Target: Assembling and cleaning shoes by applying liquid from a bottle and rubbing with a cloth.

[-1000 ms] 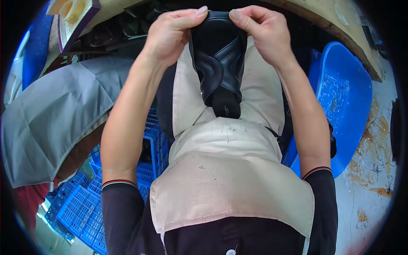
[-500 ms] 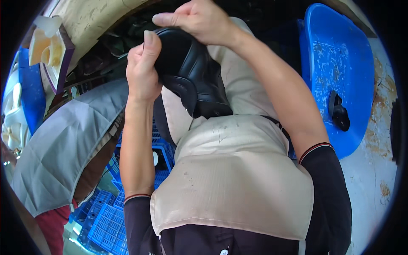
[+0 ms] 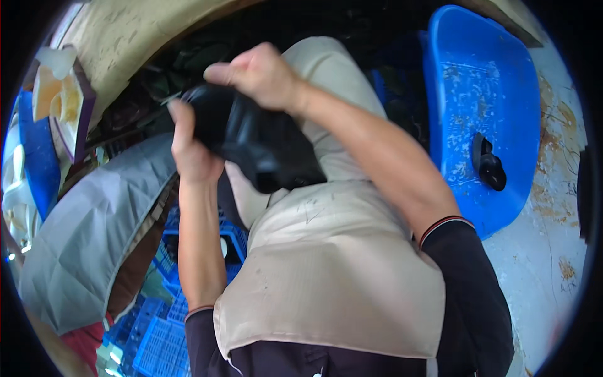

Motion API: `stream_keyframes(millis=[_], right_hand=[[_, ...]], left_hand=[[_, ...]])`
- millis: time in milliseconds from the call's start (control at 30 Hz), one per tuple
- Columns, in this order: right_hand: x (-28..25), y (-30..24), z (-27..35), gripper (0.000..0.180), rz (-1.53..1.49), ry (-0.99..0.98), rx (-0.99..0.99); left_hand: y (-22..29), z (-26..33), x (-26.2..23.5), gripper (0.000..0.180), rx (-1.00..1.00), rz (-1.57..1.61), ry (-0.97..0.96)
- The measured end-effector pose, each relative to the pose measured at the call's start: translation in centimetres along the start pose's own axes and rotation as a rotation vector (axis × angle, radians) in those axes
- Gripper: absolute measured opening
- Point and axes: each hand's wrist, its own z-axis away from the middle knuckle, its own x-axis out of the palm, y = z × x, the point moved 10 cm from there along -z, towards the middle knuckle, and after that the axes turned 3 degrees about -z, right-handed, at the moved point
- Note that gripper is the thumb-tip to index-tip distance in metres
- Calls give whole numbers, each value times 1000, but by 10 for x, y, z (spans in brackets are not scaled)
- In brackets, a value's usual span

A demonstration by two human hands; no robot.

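Note:
Over my lap I hold a black leather shoe upper (image 3: 270,147), smooth with stitched seams, tilted and somewhat blurred. My left hand (image 3: 196,151) grips its left edge, thumb pointing up and fingers hidden behind the leather. At its upper edge, my right hand (image 3: 260,78) is closed on the leather, thumb stretched out to the left. The upper's lower end hangs toward the beige apron (image 3: 333,276) across my lap.
To my right a scuffed blue plastic tub (image 3: 487,94) holds a small black shoe-like piece (image 3: 491,169). Blue crates (image 3: 160,342) stand low on the left. Beside them a person's grey apron (image 3: 94,232) shows. A purple-edged box (image 3: 81,119) with yellowish pieces is at upper left.
Both hands have moved down and left with the shoe upper, and the upper has tilted. More of my right trouser leg shows behind it.

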Motion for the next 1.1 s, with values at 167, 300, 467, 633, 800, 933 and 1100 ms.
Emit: stream_keyframes(millis=[167, 300, 467, 633, 800, 933, 1100], right_hand=[[-1, 21, 23, 48, 122, 41, 231], [-2, 20, 3, 50, 46, 80, 49], [20, 21, -3, 54, 13, 164, 43], [61, -4, 45, 45, 49, -272, 366], [83, -51, 97, 27, 419, -175, -206], [93, -31, 107, 24, 280, -245, 150], [109, 5, 121, 26, 67, -524, 607]], left_hand=[[-10, 6, -11, 72, 30, -38, 83], [2, -10, -11, 75, 28, 23, 19], [5, -29, -33, 83, 10, 131, -94], [54, -60, -82, 104, 50, 77, -235], [20, -38, -93, 107, -82, 74, -206], [16, -19, -83, 90, -79, 243, -277], [23, 5, -90, 77, -31, 310, -264]])
